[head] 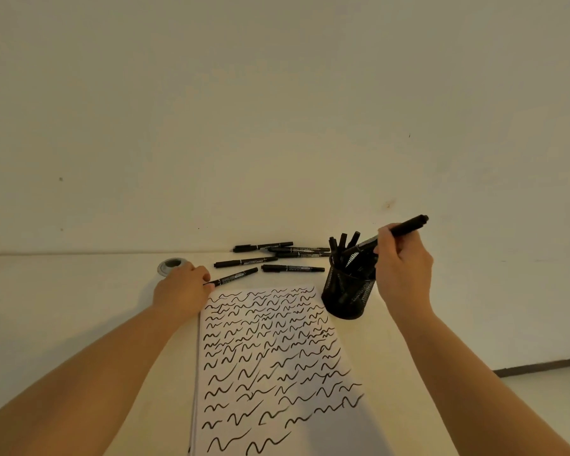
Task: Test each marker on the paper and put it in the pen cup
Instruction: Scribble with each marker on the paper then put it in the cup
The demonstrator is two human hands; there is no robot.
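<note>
- Two hands over a pale tabletop (79, 291) set against a plain wall (277, 110).
- Right grip (403, 268) clenched around a black marker (408, 225), held tilted, its capped end pointing up and to the right, its lower end down at the mouth of the pen cup (346, 296).
- Pen cup of black mesh, standing upright just beside the top right corner of the paper (277, 357), with several black markers already standing in it (343, 241).
- Left grip (181, 287) resting on the tabletop at the top left corner of the paper, fingertips pinching the near end of another marker (234, 276) lying flat and pointing up and to the right.
- Paper lying between the two forearms, covered in rows of short black squiggles almost to its lower edge.
- Five or so loose markers (277, 255) scattered flat on the tabletop beyond the paper, between the left grip and the pen cup; some overlapping near the wall, so exact count hard to tell.
- Round grey cable grommet (171, 265) sunk in the tabletop, just behind the left grip and partly hidden by it.
- Strip of floor and dark skirting (540, 368) visible at far right.
</note>
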